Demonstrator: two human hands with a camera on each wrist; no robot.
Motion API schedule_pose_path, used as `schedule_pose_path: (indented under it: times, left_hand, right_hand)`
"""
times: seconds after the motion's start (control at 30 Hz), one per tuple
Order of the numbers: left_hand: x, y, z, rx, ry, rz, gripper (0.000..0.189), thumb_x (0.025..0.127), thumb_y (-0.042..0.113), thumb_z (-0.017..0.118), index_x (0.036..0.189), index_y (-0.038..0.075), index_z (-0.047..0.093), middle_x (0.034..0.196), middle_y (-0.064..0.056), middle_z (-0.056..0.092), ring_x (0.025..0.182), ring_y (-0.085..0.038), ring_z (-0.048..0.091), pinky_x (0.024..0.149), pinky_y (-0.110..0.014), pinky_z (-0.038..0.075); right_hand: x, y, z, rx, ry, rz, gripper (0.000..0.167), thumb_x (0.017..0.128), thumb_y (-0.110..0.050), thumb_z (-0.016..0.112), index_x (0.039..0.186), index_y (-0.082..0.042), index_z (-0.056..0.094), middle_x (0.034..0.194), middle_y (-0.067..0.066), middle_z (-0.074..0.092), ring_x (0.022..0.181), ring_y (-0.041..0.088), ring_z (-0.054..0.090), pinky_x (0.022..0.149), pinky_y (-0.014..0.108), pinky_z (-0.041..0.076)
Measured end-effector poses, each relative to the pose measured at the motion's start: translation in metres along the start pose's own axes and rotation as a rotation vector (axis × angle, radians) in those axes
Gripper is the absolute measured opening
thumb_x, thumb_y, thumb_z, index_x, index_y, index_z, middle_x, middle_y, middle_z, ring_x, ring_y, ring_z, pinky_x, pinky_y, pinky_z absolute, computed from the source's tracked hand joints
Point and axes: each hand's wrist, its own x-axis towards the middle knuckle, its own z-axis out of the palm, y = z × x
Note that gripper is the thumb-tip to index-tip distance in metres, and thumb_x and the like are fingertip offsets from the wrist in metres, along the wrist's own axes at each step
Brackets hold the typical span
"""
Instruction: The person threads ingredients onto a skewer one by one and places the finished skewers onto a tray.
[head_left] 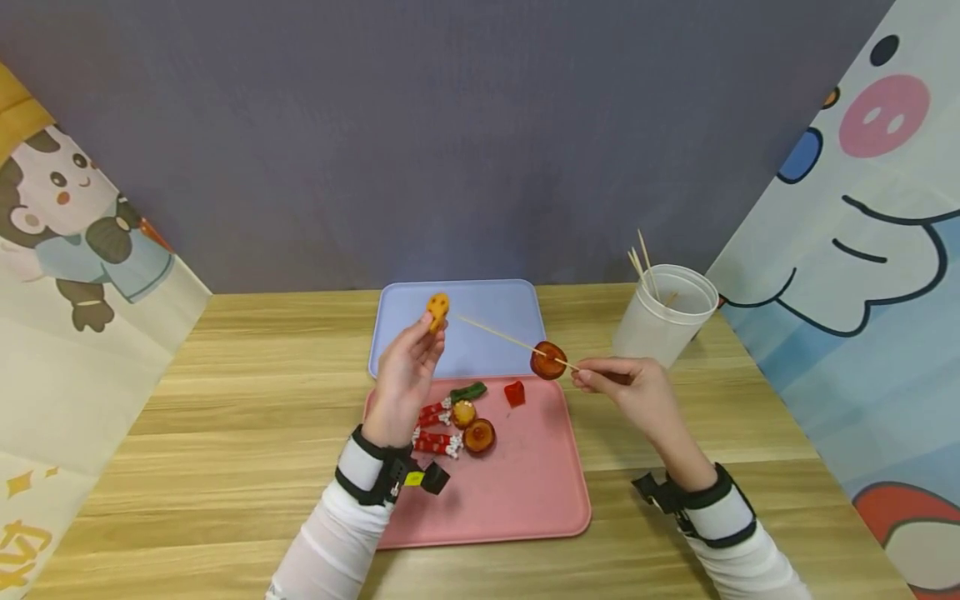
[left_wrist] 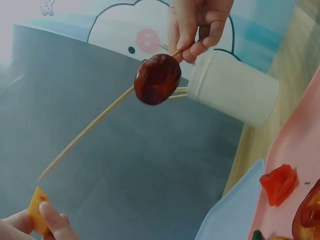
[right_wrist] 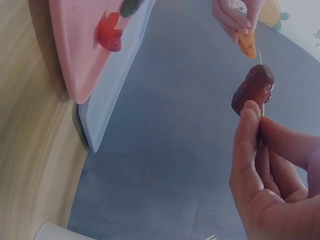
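Note:
My left hand (head_left: pixel 408 362) pinches a small yellow-orange food piece with dark spots (head_left: pixel 437 311) between thumb and fingers, above the blue tray. In my right hand (head_left: pixel 637 392), thumb and fingertips grip one end of a thin wooden skewer (head_left: pixel 498 334). Threaded on it near those fingers is a glossy reddish-brown round food piece (head_left: pixel 548 361). The skewer's free tip points toward the yellow piece; in the left wrist view the tip (left_wrist: pixel 40 179) is just by the piece's upper end (left_wrist: pixel 38 200), and whether they touch I cannot tell.
A pink tray (head_left: pixel 517 508) holds red-and-white pieces (head_left: pixel 437 444), a green piece (head_left: pixel 468 392), a red piece (head_left: pixel 514 394), a yellow round (head_left: pixel 463 412) and a brown round (head_left: pixel 479 436). Behind it lies a blue tray (head_left: pixel 480 292). A white tub (head_left: pixel 660 325) with several skewers stands right.

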Motion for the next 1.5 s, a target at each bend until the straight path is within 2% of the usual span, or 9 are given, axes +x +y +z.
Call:
schedule_pose_path:
  times: [0.13, 0.33, 0.43, 0.67, 0.93, 1.33, 1.5]
  left_hand:
    - [-0.001, -0.002, 0.001, -0.003, 0.006, 0.011, 0.009, 0.094, 0.014, 0.059, 0.098, 0.008, 0.065, 0.087, -0.002, 0.069, 0.077, -0.009, 0.061, 0.071, -0.015, 0.051]
    - [-0.001, -0.005, 0.002, -0.03, 0.036, 0.059, 0.005, 0.092, 0.01, 0.061, 0.094, 0.006, 0.063, 0.091, -0.003, 0.068, 0.077, -0.01, 0.062, 0.076, -0.016, 0.052]
    - [-0.001, -0.005, 0.002, -0.04, 0.049, 0.075, 0.004, 0.09, 0.01, 0.064, 0.087, 0.006, 0.064, 0.093, -0.004, 0.068, 0.079, -0.01, 0.064, 0.077, -0.017, 0.052]
    - [-0.001, -0.008, 0.003, -0.052, 0.076, 0.101, 0.02, 0.088, 0.007, 0.065, 0.069, 0.007, 0.06, 0.095, -0.006, 0.066, 0.074, -0.011, 0.065, 0.078, -0.019, 0.054]
    - [-0.003, -0.011, 0.005, -0.062, 0.1, 0.116, 0.021, 0.086, 0.006, 0.067, 0.069, 0.006, 0.056, 0.096, -0.008, 0.065, 0.072, -0.011, 0.064, 0.079, -0.02, 0.054]
    - [-0.005, -0.016, 0.007, -0.042, 0.084, 0.113, 0.024, 0.086, 0.005, 0.068, 0.067, 0.006, 0.053, 0.099, -0.01, 0.064, 0.073, -0.012, 0.064, 0.081, -0.022, 0.054]
    - [-0.004, -0.017, 0.007, -0.023, 0.078, 0.095, 0.019, 0.087, 0.005, 0.066, 0.073, 0.006, 0.052, 0.101, -0.01, 0.062, 0.076, -0.012, 0.064, 0.082, -0.021, 0.054]
  right_hand:
    - [-0.001, 0.001, 0.003, -0.012, -0.012, -0.003, 0.023, 0.086, -0.005, 0.067, 0.104, 0.009, 0.069, 0.093, 0.026, 0.07, 0.077, 0.013, 0.072, 0.068, 0.025, 0.057]
    - [0.0, 0.006, 0.004, -0.022, -0.006, -0.02, 0.022, 0.085, -0.004, 0.068, 0.102, 0.01, 0.069, 0.091, 0.027, 0.07, 0.074, 0.011, 0.071, 0.067, 0.025, 0.057]
    - [0.0, 0.005, 0.004, -0.026, 0.001, -0.028, 0.022, 0.085, -0.005, 0.068, 0.102, 0.009, 0.069, 0.091, 0.026, 0.07, 0.074, 0.011, 0.071, 0.066, 0.025, 0.057]
    - [0.0, 0.005, 0.004, -0.045, 0.017, -0.041, 0.021, 0.085, -0.006, 0.069, 0.101, 0.008, 0.07, 0.09, 0.024, 0.071, 0.074, 0.012, 0.071, 0.066, 0.024, 0.057]
    - [0.0, 0.006, 0.004, -0.036, 0.032, -0.052, 0.02, 0.084, -0.005, 0.069, 0.1, 0.008, 0.07, 0.089, 0.024, 0.071, 0.074, 0.016, 0.072, 0.065, 0.024, 0.057]
    - [0.0, 0.006, 0.005, -0.072, 0.029, -0.054, 0.021, 0.085, -0.007, 0.069, 0.101, 0.006, 0.071, 0.09, 0.021, 0.072, 0.075, 0.018, 0.072, 0.065, 0.022, 0.057]
    - [0.0, 0.008, 0.005, -0.091, 0.044, -0.091, 0.019, 0.084, -0.006, 0.07, 0.1, 0.005, 0.072, 0.088, 0.021, 0.072, 0.072, 0.013, 0.072, 0.065, 0.024, 0.057]
